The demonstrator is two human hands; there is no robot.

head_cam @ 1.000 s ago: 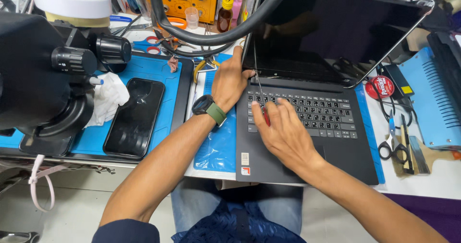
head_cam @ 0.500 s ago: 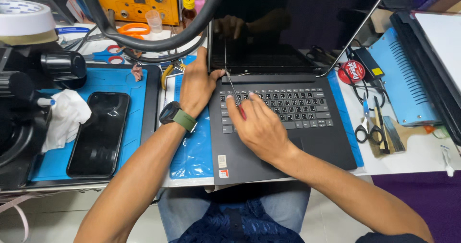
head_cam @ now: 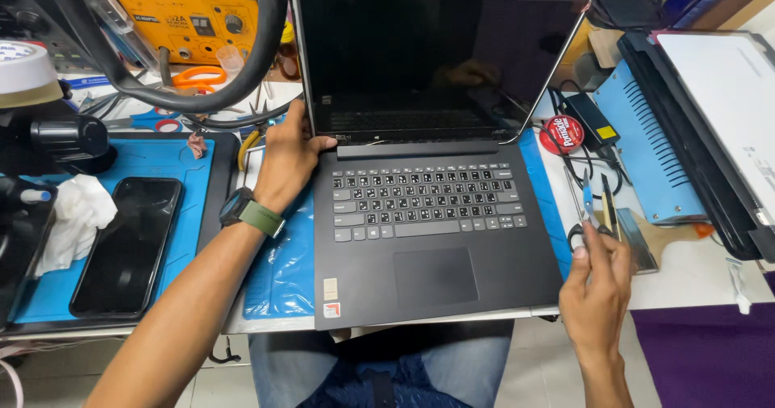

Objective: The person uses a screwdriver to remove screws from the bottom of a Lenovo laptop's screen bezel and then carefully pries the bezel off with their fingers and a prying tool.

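Observation:
An open black laptop with a dark screen sits on the bench in front of me, its screen bezel removed and cables showing along the top edge. My left hand, with a green-strapped watch on the wrist, grips the laptop's left side at the hinge. My right hand is off the laptop's right front corner and holds a thin blue-tipped tool upright between its fingers. Scissors lie just behind that hand.
A black phone and a white cloth lie on a blue mat at left, beside a microscope. A yellow station stands behind. At right are a round red tin, a charger and a blue device.
My right hand has left the keyboard and moved to the right, past the laptop's edge, holding the thin tool. My left hand stays at the hinge. The view shifted.

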